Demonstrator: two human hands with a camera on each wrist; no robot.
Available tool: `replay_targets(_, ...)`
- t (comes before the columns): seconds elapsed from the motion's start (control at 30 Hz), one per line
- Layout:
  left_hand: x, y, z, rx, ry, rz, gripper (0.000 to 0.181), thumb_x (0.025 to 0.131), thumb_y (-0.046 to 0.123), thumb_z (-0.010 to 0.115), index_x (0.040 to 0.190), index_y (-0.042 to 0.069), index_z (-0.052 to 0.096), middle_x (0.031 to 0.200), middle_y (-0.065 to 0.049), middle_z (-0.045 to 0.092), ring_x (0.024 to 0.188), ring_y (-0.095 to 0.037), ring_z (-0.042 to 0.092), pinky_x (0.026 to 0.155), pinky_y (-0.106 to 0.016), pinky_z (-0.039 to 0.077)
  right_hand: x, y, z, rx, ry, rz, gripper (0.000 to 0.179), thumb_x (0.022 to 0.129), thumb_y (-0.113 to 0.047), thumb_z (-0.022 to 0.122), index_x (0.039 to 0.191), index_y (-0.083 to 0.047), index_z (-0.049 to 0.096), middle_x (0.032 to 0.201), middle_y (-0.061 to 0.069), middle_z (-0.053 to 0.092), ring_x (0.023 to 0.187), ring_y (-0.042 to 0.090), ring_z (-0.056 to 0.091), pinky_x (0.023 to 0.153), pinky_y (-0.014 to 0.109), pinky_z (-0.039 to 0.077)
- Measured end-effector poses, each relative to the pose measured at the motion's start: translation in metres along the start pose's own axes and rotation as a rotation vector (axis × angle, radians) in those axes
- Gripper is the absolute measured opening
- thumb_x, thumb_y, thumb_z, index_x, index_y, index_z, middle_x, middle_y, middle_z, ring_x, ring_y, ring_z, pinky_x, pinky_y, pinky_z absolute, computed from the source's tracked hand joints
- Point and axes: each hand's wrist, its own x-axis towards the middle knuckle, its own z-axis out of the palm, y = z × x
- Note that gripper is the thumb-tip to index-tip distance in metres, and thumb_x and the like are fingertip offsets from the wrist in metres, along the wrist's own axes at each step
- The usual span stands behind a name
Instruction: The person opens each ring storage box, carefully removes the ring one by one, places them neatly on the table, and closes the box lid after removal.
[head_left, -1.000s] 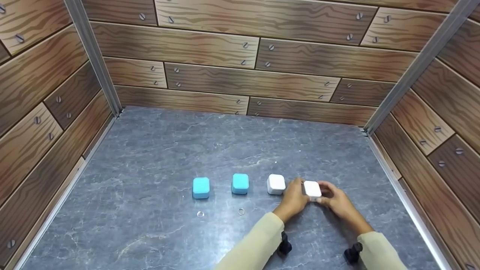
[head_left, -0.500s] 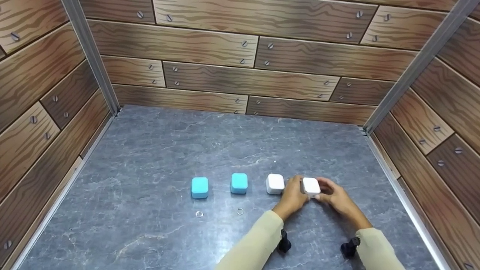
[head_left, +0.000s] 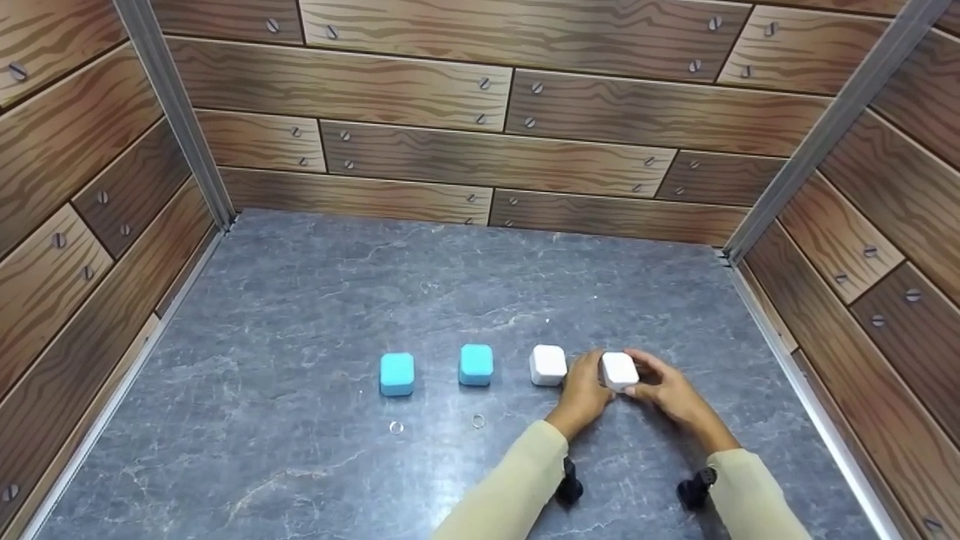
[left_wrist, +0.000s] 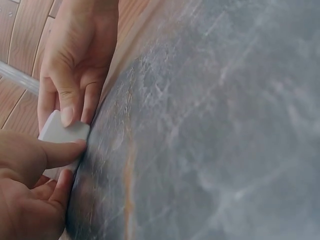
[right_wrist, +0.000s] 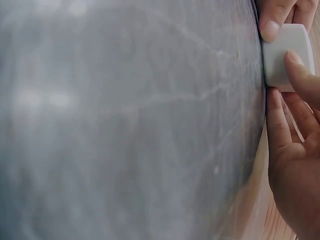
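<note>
A small white box point(head_left: 620, 370) with rounded edges stands at the right end of a row, between both hands. My left hand point(head_left: 585, 394) holds its left side, with the thumb on its near face in the left wrist view. From the other side my right hand point(head_left: 675, 397) grips the same box, its thumb lying across the near face in the right wrist view. The box's lower edge is close to the tabletop in both wrist views. Just left of my left hand sits a second white box point(head_left: 548, 365).
Further left in the row stand two turquoise boxes, one nearer point(head_left: 476, 365) and one at the far end point(head_left: 397, 373). In front of them lie two thin rings, the right ring point(head_left: 478, 421) and the left ring point(head_left: 396, 427). Wood-patterned walls point(head_left: 420, 142) enclose the grey marbled table point(head_left: 322, 292).
The held white box and both hands have shifted slightly away from the body. The head view has drifted a little. The other boxes and the rings lie as before.
</note>
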Motion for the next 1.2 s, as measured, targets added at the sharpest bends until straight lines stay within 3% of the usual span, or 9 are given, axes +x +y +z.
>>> replay_targets(0.33,-0.002,-0.001,0.000,0.021,0.004,0.007,0.061,0.072,0.003,0.086,0.128,0.003,0.061,0.120,-0.009,0.069,0.114,-0.022,0.063,0.100,-0.029,0.049,-0.002,-0.002,0.001,-0.023,0.001,0.003,0.067,0.086,0.000,0.074,0.146,0.006,0.045,0.129,0.030,0.061,0.110,0.011,0.060,0.091,0.016,0.046)
replay_targets(0.73,-0.004,-0.005,0.006,0.059,0.082,0.077,0.059,0.069,0.003,0.086,0.123,0.003,0.062,0.114,-0.010,0.070,0.109,-0.024,0.065,0.098,-0.030,0.050,-0.001,-0.004,0.002,-0.013,0.016,0.043,0.058,0.094,-0.002,0.066,0.147,0.007,0.044,0.135,0.032,0.057,0.109,0.001,0.057,0.092,0.014,0.045)
replay_targets(1.0,-0.005,-0.005,0.005,0.048,0.051,0.040,0.060,0.071,0.003,0.086,0.125,0.005,0.061,0.116,-0.008,0.069,0.111,-0.021,0.064,0.099,-0.028,0.049,0.002,-0.008,0.000,-0.043,-0.001,0.072,0.056,0.099,-0.013,0.062,0.147,0.008,0.043,0.141,0.032,0.053,0.113,0.004,0.055,0.091,0.015,0.046)
replay_targets(1.2,-0.003,-0.005,0.004,0.015,0.063,0.037,0.063,0.068,0.002,0.087,0.125,0.005,0.061,0.112,-0.007,0.070,0.107,-0.019,0.064,0.095,-0.027,0.050,0.010,-0.017,-0.002,0.086,-0.043,0.142,0.059,0.103,-0.016,0.056,0.149,0.013,0.035,0.139,0.029,0.053,0.103,0.000,0.058,0.089,0.018,0.052)
